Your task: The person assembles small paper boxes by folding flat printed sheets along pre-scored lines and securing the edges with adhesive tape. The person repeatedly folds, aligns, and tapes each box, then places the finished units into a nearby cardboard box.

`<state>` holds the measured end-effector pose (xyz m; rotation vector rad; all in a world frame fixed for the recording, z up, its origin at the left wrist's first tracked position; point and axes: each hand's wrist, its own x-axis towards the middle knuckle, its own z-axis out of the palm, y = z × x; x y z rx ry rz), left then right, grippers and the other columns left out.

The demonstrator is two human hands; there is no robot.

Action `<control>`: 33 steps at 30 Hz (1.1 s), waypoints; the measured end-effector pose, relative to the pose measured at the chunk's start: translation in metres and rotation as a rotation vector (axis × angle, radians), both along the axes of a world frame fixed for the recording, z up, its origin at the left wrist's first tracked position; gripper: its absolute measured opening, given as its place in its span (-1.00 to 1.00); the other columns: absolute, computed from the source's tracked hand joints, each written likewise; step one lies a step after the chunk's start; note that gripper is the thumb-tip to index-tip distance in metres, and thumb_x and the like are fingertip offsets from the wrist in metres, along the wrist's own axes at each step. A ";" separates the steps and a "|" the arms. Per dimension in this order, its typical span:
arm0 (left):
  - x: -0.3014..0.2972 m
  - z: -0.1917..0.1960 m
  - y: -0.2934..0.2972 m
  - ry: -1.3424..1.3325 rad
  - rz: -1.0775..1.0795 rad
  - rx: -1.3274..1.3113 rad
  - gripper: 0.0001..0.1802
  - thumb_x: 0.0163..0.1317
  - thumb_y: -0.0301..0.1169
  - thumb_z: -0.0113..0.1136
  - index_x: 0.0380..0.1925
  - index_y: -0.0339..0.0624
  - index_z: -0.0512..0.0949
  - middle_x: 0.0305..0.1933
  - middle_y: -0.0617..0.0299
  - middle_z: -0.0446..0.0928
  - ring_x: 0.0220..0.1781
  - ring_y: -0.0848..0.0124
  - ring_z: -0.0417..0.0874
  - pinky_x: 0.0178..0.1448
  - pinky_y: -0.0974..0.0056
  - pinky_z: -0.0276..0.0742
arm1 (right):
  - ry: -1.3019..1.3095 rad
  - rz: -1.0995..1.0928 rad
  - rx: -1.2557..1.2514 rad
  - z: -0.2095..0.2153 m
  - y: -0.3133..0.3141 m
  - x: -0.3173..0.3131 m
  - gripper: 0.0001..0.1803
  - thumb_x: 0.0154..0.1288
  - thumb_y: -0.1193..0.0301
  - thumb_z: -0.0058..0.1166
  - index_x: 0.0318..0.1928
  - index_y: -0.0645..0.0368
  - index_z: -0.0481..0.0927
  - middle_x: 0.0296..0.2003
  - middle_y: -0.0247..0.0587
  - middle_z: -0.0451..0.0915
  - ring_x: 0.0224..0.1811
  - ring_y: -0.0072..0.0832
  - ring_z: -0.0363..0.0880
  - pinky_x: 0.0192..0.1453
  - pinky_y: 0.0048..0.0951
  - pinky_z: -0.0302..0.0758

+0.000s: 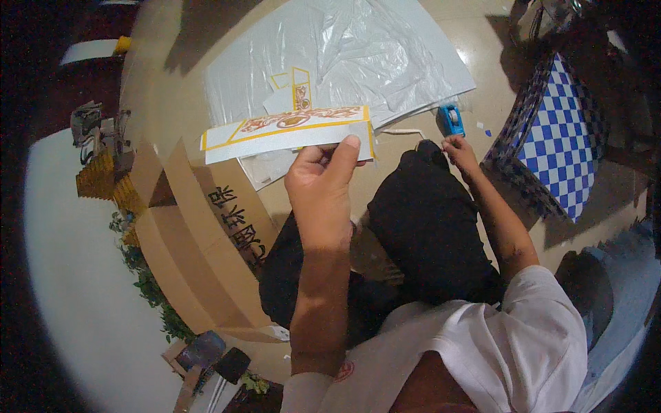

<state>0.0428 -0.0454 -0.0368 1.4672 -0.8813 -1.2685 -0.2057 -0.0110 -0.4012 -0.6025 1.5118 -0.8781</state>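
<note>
My left hand (320, 193) pinches the right end of a long white paper or card strip (268, 142) between thumb and fingers, holding it up level. The strip has yellow edging and a red-and-gold ornamental pattern along its upper part. Behind it, a smaller yellow-edged printed piece (301, 98) shows over white sheets covered with clear plastic (365, 62). Beside my right knee, my right hand (465, 157) is closed with the fingertips together; anything in them is too small to make out. Just beyond it stands a blue tape dispenser (452, 121).
A brown cardboard box (193, 241) with dark lettering lies to the left. At the right stands a blue-and-white checkered object (559, 141), with denim-blue fabric (623, 323) nearer me. A thin pale stick (401, 131) lies beyond my knee. Green leaves (155, 296) line the left edge.
</note>
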 end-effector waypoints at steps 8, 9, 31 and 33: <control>-0.012 0.022 0.007 -0.282 0.003 -0.150 -0.84 0.16 -0.47 0.28 -0.36 -0.40 0.62 -0.46 0.26 0.61 -0.40 0.60 0.53 -0.27 0.43 0.44 | -0.166 0.308 -0.845 0.340 -0.051 0.068 -0.41 0.32 0.53 0.09 0.33 0.07 0.27 -0.31 -0.36 0.47 -0.28 -0.66 0.45 -0.14 -0.59 0.44; -0.013 0.026 0.007 -0.332 0.005 -0.186 -0.84 0.14 -0.47 0.28 -0.39 -0.40 0.63 -0.48 0.25 0.61 -0.42 0.59 0.53 -0.29 0.42 0.44 | -0.131 0.325 -0.903 0.356 -0.049 0.075 -0.41 0.32 0.53 0.09 0.33 0.07 0.27 -0.31 -0.35 0.48 -0.28 -0.66 0.45 -0.14 -0.60 0.44; 0.022 0.056 0.051 -1.097 0.143 -0.921 -0.75 -0.06 -0.47 0.33 -0.29 -0.23 0.69 -0.20 0.08 0.67 -0.14 0.13 0.68 0.03 0.12 0.53 | 0.180 0.359 -1.036 0.430 -0.006 0.132 -0.54 0.29 0.48 0.16 0.18 0.17 0.40 -0.41 -0.30 0.55 -0.38 -0.66 0.50 -0.28 -0.59 0.46; 0.023 0.057 0.051 -1.088 0.122 -0.926 -0.74 -0.07 -0.48 0.33 -0.29 -0.23 0.69 -0.20 0.08 0.67 -0.15 0.12 0.67 0.03 0.11 0.53 | 0.226 0.341 -1.024 0.433 -0.005 0.134 -0.57 0.27 0.46 0.19 0.14 0.18 0.44 -0.43 -0.28 0.57 -0.42 -0.65 0.52 -0.31 -0.58 0.46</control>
